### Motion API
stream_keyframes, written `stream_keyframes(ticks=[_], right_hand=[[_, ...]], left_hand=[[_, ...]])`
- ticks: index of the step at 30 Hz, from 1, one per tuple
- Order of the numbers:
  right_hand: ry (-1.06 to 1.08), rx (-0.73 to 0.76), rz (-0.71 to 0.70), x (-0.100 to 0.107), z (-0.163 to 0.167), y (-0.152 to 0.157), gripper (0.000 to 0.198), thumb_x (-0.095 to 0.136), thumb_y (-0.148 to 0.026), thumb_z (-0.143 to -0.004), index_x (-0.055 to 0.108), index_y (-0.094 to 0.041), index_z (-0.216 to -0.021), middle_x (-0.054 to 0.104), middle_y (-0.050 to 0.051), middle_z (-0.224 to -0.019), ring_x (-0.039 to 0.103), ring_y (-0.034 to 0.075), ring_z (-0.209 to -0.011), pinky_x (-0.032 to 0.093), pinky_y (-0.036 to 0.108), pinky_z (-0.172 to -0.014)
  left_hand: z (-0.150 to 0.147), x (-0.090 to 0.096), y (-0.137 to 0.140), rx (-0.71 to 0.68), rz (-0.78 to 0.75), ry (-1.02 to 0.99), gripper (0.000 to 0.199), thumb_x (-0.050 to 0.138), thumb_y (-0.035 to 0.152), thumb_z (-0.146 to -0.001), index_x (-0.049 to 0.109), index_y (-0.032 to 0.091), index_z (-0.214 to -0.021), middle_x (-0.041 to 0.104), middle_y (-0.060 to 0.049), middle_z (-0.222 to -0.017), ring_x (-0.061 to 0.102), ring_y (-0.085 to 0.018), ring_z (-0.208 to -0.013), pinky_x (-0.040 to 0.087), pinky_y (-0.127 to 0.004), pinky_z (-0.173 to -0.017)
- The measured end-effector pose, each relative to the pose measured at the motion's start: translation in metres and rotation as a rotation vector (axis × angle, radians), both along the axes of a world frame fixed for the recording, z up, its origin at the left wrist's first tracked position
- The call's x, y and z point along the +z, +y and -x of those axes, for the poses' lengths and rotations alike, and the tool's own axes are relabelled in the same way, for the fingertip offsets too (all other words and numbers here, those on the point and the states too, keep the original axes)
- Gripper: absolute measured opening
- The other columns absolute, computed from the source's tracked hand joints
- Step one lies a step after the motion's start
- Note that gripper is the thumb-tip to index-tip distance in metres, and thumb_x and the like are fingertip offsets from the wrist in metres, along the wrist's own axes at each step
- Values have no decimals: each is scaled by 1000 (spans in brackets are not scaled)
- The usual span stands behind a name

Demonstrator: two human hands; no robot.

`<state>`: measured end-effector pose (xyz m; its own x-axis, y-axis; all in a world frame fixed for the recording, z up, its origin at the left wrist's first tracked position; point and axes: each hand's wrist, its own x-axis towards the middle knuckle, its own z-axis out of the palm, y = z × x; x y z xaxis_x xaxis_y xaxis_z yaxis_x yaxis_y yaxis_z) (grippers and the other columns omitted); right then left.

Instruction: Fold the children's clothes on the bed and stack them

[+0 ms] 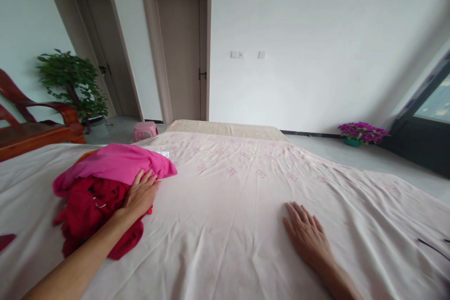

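A pale pink cloth with small flower prints (225, 215) is spread over a wide surface, with soft creases running through it. On its left part lies a heap of clothes: a bright pink garment (116, 161) on top and a dark red garment (87, 206) beneath. My left hand (142, 194) rests against the right side of this heap, fingers extended on the pink garment. To the right, my right hand (305, 232) lies flat on the pale cloth, fingers stretched out, holding nothing.
Beyond the cloth's far edge stands a pink plastic stool (146, 130). A wooden armchair (42, 112) and a leafy potted plant (72, 79) are at the left. Purple flowers in a green pot (362, 133) sit on the floor at the right, near a dark-framed door (422, 136).
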<state>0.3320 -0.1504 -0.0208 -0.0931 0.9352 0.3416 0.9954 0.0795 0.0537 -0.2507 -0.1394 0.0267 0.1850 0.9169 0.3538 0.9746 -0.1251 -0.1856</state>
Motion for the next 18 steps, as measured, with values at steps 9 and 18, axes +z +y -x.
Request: stream_keyframes(ticks=[9, 18], right_hand=[[-4, 18, -12, 0, 0, 1, 58, 24, -47, -96, 46, -23, -143, 43, 6, -151, 32, 28, -142, 23, 51, -116], [-5, 37, -22, 0, -1, 2, 57, 25, -47, -96, 48, -21, -142, 45, 7, -149, 35, 29, -140, 26, 51, -115]], left_hand=[[0, 47, -10, -44, -72, -271, 39, 49, 33, -88, 65, 26, -122, 64, -5, -131, 51, -23, -128, 33, -41, -114], [68, 81, -28, 146, -91, -116, 32, 47, 35, -89, 72, 24, -106, 66, -10, -126, 58, -29, -116, 37, -46, -104]])
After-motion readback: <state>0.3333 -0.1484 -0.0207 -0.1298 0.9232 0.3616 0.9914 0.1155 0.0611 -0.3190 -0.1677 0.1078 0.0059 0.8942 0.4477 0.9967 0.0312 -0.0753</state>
